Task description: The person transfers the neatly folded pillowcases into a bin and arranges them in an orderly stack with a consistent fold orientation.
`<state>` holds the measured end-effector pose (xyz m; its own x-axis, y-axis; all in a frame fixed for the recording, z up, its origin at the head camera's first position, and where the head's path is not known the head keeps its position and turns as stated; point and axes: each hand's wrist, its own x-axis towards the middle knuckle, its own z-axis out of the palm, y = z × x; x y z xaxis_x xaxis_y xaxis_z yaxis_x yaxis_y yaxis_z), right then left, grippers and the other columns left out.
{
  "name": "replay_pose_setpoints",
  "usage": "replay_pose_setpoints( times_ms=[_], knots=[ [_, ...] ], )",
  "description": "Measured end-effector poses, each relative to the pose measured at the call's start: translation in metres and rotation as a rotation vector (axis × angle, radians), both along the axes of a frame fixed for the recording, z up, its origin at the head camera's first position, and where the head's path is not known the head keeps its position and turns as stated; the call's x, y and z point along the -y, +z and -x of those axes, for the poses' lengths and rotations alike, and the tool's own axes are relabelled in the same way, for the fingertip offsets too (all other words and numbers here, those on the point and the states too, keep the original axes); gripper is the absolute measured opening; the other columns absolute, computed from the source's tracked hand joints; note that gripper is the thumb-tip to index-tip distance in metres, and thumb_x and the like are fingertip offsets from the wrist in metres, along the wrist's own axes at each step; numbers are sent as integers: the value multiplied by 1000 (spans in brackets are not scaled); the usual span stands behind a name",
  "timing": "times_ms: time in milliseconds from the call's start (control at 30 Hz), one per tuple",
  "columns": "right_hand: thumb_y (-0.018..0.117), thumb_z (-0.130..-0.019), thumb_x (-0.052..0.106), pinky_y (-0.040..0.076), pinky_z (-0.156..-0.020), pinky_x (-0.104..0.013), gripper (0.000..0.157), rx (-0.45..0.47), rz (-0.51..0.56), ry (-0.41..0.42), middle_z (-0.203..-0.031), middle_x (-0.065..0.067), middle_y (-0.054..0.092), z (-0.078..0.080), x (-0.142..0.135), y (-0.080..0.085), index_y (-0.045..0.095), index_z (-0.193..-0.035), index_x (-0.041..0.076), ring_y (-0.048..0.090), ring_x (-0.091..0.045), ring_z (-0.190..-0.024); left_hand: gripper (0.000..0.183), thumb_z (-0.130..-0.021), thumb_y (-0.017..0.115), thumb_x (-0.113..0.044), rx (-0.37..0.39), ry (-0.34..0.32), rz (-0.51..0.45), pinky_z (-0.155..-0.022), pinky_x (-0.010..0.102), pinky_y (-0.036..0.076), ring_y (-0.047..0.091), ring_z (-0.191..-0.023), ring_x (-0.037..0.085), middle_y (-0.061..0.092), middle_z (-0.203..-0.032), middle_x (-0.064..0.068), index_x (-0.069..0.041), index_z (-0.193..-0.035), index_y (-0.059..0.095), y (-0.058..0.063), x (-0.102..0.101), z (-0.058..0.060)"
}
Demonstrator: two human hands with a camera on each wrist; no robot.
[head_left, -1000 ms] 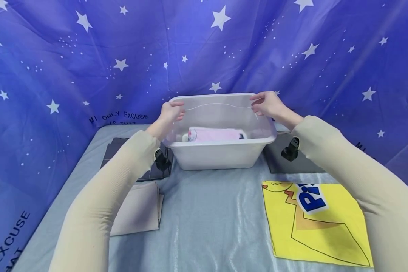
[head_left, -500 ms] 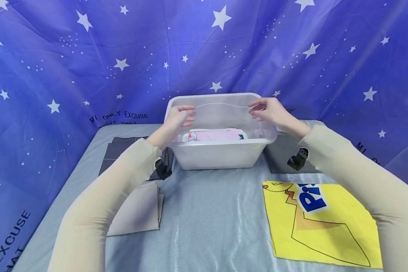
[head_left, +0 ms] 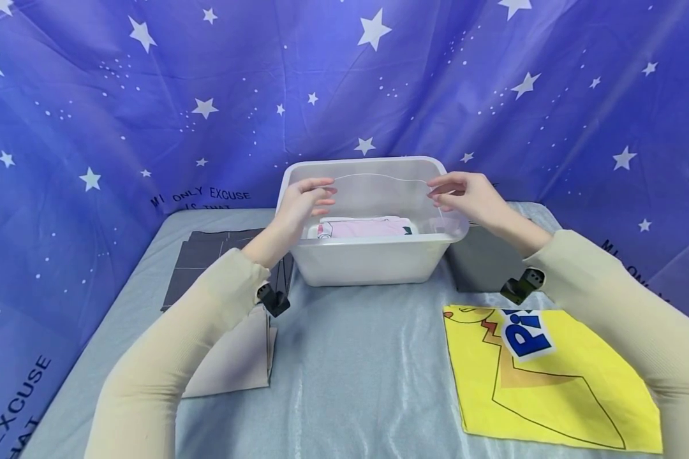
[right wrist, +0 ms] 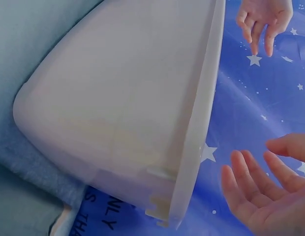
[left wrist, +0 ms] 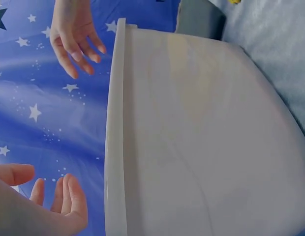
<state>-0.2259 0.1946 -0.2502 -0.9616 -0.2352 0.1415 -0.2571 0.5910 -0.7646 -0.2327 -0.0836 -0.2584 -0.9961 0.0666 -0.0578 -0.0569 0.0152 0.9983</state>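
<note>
A white plastic tub [head_left: 370, 264] stands at the back of the cloth-covered surface. Inside it lies a folded pink cloth [head_left: 367, 228] with a dark patch at its right end, partly hidden by the front wall. My left hand [head_left: 303, 204] hovers over the tub's left end, fingers loosely bent and holding nothing. Over the right end is my right hand [head_left: 473, 201], likewise with nothing in its fingers. Both wrist views show the hands beyond the tub's rim [left wrist: 115, 147], apart from it, with the fingers spread and relaxed.
Left of the tub lies dark folded cloth [head_left: 192, 258], with beige folded cloth [head_left: 235, 360] nearer. On the right are a grey folded cloth [head_left: 476, 261] and a yellow printed cloth [head_left: 545, 389]. A blue star-patterned curtain [head_left: 344, 76] hangs behind.
My left hand has moved right and slightly down from the tub's left rim. The right hand has shifted slightly right and down. The tub and cloths stay put.
</note>
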Motion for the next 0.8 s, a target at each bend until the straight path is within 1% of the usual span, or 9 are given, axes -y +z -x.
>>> replay_pose_setpoints(
  times_ms=[133,233,300,467,567,633,800],
  knots=[
    [56,-86,13,47,-66,-17,32,-1,-11,-1,-106,-21,60,-8,-5,1,55,-115,0,57,1,-78,33,-86,47,0,-34,-8,-24,-85,34,45,57,-74,9,55,-115,20,2,-118,53,-2,1,-6],
    [57,-86,18,46,-66,-17,33,-5,-31,-12,-106,-18,60,-14,-9,1,56,-116,3,56,1,-81,33,-85,47,0,-58,-17,-33,-84,34,46,57,-74,9,56,-114,19,2,-118,53,-4,2,-10],
    [57,-86,19,47,-66,-18,33,-10,-31,-16,-106,-17,60,-18,-12,1,56,-116,5,57,1,-82,33,-85,47,0,-76,-24,-42,-85,37,45,57,-75,9,56,-113,20,4,-118,52,-6,2,-13],
    [56,-86,18,48,-69,-17,33,-16,5,-18,-107,-17,60,-28,-18,-1,55,-116,3,57,3,-81,32,-85,47,1,-109,-41,-55,-85,40,45,57,-76,8,55,-113,19,4,-116,53,-9,-1,-20],
    [57,-86,20,47,-69,-15,34,-24,6,-27,-106,-16,60,-34,-22,-2,54,-115,3,56,5,-81,31,-85,47,1,-136,-52,-46,-82,38,47,57,-76,9,56,-113,20,4,-115,53,-11,-3,-25],
    [57,-86,20,46,-69,-13,33,-39,3,-31,-104,-12,61,-37,-25,-4,55,-115,3,57,5,-81,31,-84,48,2,-155,-62,-43,-81,37,47,57,-76,9,56,-112,21,5,-115,53,-12,-4,-29],
    [57,-86,18,44,-70,-11,35,-60,23,-23,-101,-2,63,-46,-35,-8,54,-117,1,58,3,-82,30,-83,49,2,-213,-89,-23,-75,30,49,57,-76,8,56,-111,22,6,-113,54,-18,-7,-37]
  ],
)
